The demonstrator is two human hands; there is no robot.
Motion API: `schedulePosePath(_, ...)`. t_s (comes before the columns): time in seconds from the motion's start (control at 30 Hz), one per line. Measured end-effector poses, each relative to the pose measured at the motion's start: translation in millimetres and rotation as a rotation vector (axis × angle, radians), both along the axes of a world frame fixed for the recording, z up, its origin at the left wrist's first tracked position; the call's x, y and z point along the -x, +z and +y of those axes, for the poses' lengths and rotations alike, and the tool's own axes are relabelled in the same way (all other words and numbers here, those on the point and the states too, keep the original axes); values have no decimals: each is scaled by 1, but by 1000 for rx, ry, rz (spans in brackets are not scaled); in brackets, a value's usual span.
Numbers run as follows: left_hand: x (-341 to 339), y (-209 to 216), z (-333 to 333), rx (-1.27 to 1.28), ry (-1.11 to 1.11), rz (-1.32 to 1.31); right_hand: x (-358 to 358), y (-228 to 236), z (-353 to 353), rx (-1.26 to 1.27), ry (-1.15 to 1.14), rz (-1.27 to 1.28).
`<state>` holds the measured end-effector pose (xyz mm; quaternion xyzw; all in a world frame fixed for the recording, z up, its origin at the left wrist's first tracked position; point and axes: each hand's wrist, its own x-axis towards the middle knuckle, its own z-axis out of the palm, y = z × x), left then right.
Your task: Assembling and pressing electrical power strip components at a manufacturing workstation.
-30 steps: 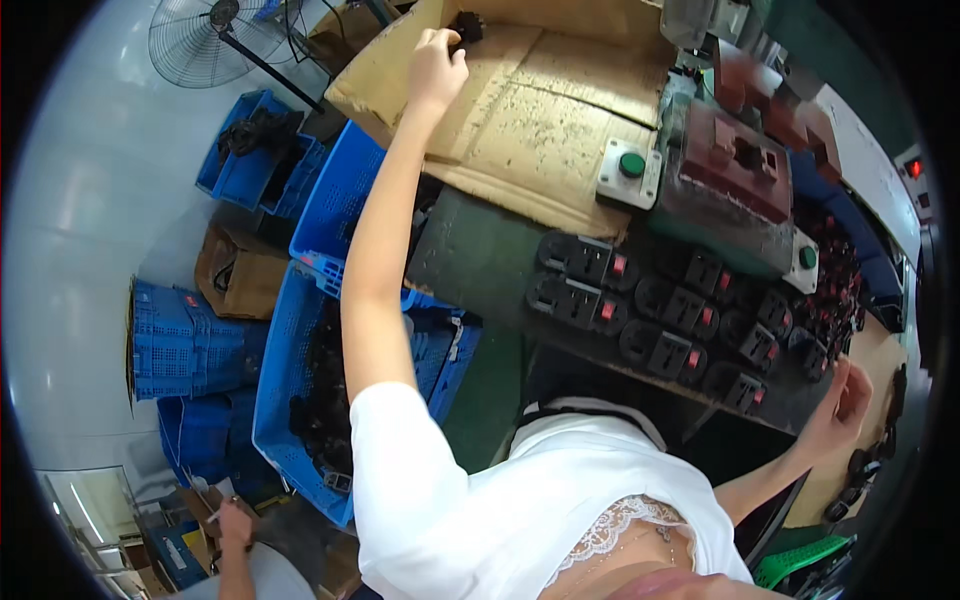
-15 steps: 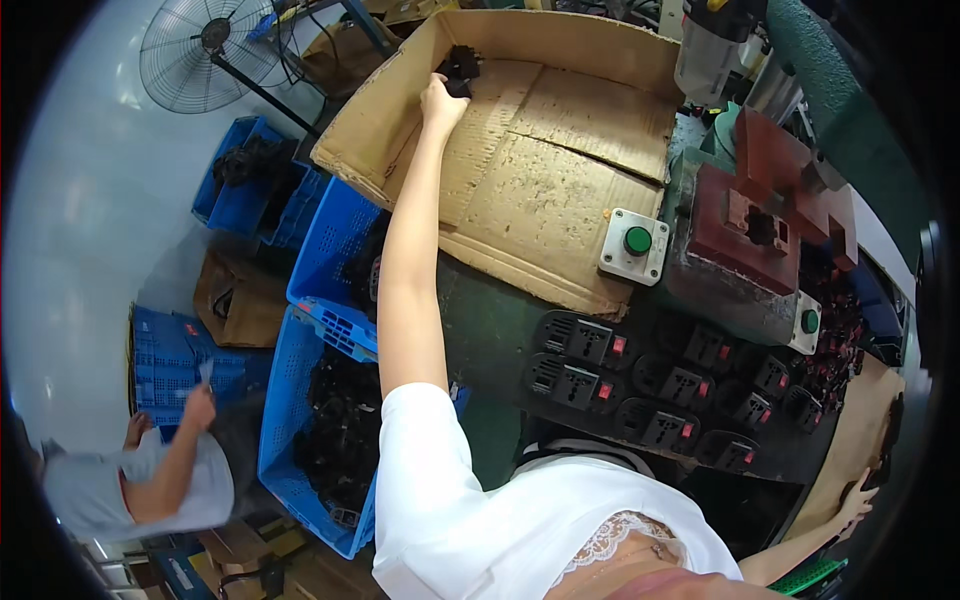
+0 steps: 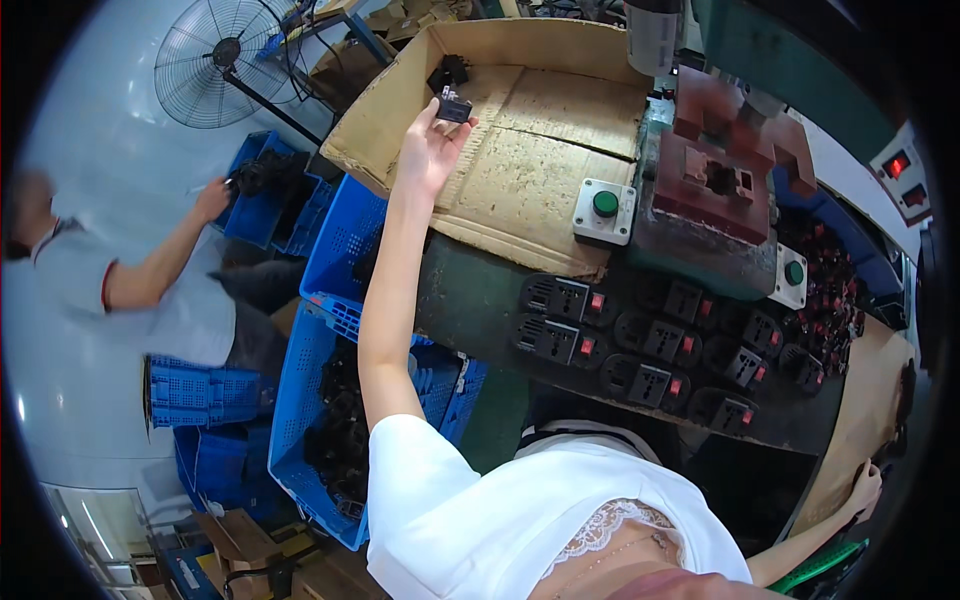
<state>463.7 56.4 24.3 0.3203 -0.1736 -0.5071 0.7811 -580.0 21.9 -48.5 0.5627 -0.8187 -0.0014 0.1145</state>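
Observation:
Over the left side of a shallow cardboard box, my left hand (image 3: 432, 155) pinches a small black plug piece (image 3: 455, 109) with metal prongs sticking up. Behind it, a few more black pieces (image 3: 449, 72) lie in the box's far left corner. At the far right, my right hand (image 3: 866, 492) rests by a brown cardboard sheet (image 3: 850, 420). Its fingers are curled, and a dark bit shows at them, too small to name. Several black socket housings (image 3: 665, 340) with red switches stand in rows on the dark green bench between my arms.
A press with a reddish-brown block (image 3: 715, 190) stands at the right, flanked by green push buttons (image 3: 605, 204). Red and black parts (image 3: 830, 270) are heaped beyond it. Blue crates (image 3: 285, 450) of black parts stand left, near a fan (image 3: 226, 50) and a co-worker (image 3: 150, 290).
My left hand has drawn back from the box's corner, bringing a black plug piece. My right hand's fingers have curled in. The co-worker has straightened and reaches toward a blue crate.

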Motion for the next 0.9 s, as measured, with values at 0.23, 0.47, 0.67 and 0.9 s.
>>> schedulePosePath(0.23,51,27,45,64,-13,-459,-47,1,-27,18,-186,186)
schedulePosePath(0.47,103,50,105,-165,131,-1030,-15,-15,-29,155,-173,52)
schedulePosePath(0.67,114,45,130,-24,220,-1214,-2,13,-9,469,-238,213)
schedulePosePath(0.9,122,39,134,37,161,-983,-163,127,32,704,172,-288)
